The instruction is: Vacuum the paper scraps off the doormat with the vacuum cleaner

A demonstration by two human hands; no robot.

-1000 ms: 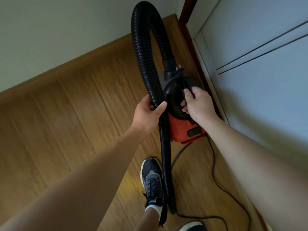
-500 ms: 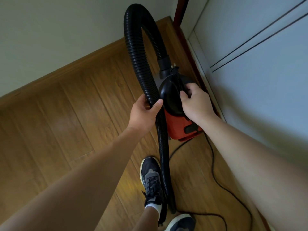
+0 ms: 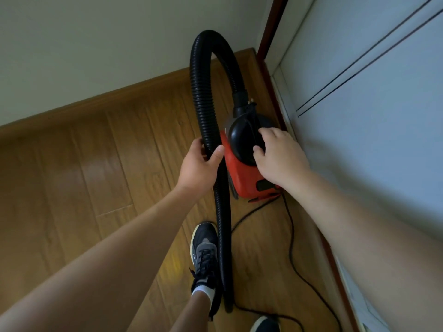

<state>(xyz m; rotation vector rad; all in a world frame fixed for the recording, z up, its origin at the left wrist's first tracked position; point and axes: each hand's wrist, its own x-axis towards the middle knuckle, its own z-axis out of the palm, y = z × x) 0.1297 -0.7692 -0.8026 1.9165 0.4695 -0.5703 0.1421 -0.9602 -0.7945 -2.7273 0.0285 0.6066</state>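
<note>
**Vacuum gripped in both hands, low by the door**

Vacuum (image 3: 242,173): small canister type. Lower body is red-orange, top is a black dome w/ a black handle bar across it, and there is a dark slot on the rear face. It is low at the R side, just beside the foot of the dark red door frame (image 3: 269,32) and the pale door (image 3: 371,116). Resting on the floor (image 3: 84,188) or lifted: cannot tell.

Hose (image 3: 199,92): black, ribbed. It leaves a smooth black collar at the front of the dome, arches up and over to the L, then drops straight past the vacuum's L side to floor level. Its lower end is dark, detail not legible.

Hands: the L hand (image 3: 199,166) is wrapped round the hose on its falling run, approx. level w/ the dome, thumb across the front and fingers behind. The R hand (image 3: 280,159) is on the dome, fingers curled over the handle bar and clamped on it. The hands are apart, w/ the hose and the vacuum's red flank between them.

Cord (image 3: 291,240): thin, black. It runs from the vacuum's rear and loops over the floor toward the bottom edge.

Surroundings: wood plank floor, wood skirting (image 3: 119,97), pale wall (image 3: 96,44) at L. A black/grey shoe (image 3: 203,250) is just beside the hose. The tip of a second shoe (image 3: 265,324) shows at the bottom edge.
</note>
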